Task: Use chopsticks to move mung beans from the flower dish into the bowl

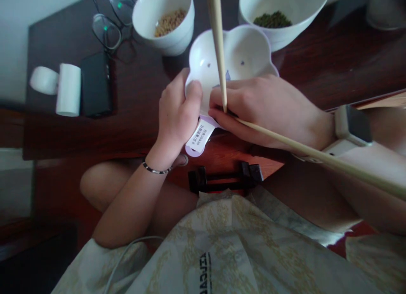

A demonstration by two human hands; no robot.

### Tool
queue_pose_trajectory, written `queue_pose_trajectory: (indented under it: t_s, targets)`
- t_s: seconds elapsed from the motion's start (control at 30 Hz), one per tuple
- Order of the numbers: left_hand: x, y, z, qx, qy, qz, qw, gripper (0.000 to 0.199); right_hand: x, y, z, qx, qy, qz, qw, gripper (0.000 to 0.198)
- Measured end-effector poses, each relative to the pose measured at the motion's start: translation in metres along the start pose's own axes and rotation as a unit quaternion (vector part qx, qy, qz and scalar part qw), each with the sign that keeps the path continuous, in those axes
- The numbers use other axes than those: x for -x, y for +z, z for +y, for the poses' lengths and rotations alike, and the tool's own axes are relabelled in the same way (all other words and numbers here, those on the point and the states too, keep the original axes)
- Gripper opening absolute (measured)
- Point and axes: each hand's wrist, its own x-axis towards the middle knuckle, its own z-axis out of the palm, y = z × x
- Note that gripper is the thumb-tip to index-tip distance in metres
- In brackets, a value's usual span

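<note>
Left hand (177, 112) grips the flower-shaped dish's (234, 53) near rim, at the table (133, 116) edge; right hand (263, 108) pinches chopsticks (218, 48) over it. Tilt it and it could slide off. Dish looks nearly empty; bowl (163, 21) at eleven o'clock holds tan beans, bowl (282, 15) at one o'clock green ones.

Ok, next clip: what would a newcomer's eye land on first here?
Both hands meet at the near rim of a white flower-shaped dish at centre: the left hand grips its edge, the right hand holds long chopsticks. Behind stand a bowl of tan beans and a bowl of green beans.
</note>
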Motion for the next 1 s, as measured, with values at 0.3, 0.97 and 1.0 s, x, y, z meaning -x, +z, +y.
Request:
queue_pose_trajectory:
  t_s: [0.3,0.97,1.0]
  targets:
    - [0.0016,0.0038,-0.0036,-0.013,0.0,-0.003,1.0,0.044,0.0008,0.0055,-0.0002,-0.01,-0.009,0.039,0.999,0.037]
    - [0.0019,0.0019,-0.0001,-0.03,-0.01,-0.01,0.999,0.04,0.0007,0.0084,0.0014,-0.013,-0.019,0.049,0.999,0.035]
    - [0.0016,0.0025,-0.0011,-0.027,-0.009,-0.008,1.0,0.041,0.0006,0.0079,0.0012,-0.014,-0.017,0.047,0.999,0.036]
